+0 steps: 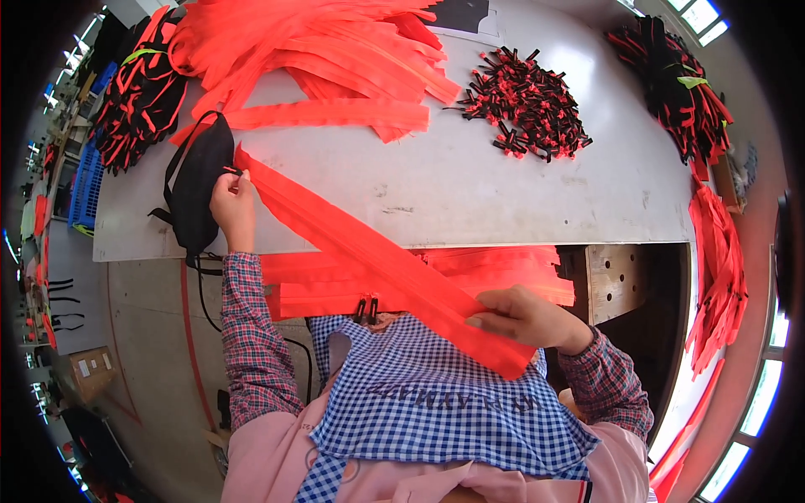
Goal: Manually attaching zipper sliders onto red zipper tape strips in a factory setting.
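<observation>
A long bright orange zipper strip (360,243) runs diagonally from the table's left side down to my lap. My left hand (232,205) pinches its upper end, where a small black slider sits, beside a black pouch (199,184). My right hand (524,317) grips the strip's lower end above my blue checked apron (436,394). The strip is pulled straight between both hands.
A big heap of orange strips (327,50) covers the far side of the grey table (503,184). A pile of small black and red pieces (524,105) lies at the right. More orange strips hang under the table edge (470,272) and at the right (717,268). Black-red bundles (138,92) sit at both far corners.
</observation>
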`<state>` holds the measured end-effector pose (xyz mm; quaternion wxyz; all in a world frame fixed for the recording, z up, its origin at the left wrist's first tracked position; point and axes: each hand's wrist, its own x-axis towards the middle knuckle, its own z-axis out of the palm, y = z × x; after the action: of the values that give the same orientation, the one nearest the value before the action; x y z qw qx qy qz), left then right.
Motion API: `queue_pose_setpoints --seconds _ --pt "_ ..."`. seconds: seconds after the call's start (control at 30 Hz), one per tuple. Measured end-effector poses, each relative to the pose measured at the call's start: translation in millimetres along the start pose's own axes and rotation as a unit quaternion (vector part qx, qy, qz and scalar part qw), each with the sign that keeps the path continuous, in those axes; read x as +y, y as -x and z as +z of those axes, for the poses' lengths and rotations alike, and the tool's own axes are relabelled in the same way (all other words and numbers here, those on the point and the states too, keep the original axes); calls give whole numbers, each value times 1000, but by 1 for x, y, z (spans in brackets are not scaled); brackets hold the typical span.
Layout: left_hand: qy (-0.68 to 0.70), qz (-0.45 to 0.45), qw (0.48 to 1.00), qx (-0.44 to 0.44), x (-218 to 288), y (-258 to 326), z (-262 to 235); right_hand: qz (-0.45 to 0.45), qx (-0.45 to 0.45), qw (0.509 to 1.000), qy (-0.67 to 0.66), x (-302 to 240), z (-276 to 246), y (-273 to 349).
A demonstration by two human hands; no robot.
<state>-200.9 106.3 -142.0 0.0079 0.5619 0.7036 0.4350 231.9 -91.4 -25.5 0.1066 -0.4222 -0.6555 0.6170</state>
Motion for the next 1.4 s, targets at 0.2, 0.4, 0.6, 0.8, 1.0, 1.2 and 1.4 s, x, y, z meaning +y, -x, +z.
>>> queue_pose_setpoints --seconds 0.2,0.4,0.6,0.8,1.0,1.2,1.4 --pt "-45 -53 983 -170 63 23 -58 52 39 990 122 44 -26 45" --pt "-243 68 851 -461 102 65 -105 81 169 905 383 75 -43 49" --pt "-48 255 894 -366 122 18 -14 -40 222 913 339 56 -35 -11" --pt "-19 486 845 -223 126 -19 133 -65 221 912 340 62 -25 -11" --pt "-69 462 810 -354 147 -19 176 -38 248 918 307 83 -20 -1" --pt "48 417 852 -313 149 7 147 -99 276 931 219 68 -27 -25" --pt "289 148 820 -472 206 72 43 -127 430 888 -105 42 -36 -74"
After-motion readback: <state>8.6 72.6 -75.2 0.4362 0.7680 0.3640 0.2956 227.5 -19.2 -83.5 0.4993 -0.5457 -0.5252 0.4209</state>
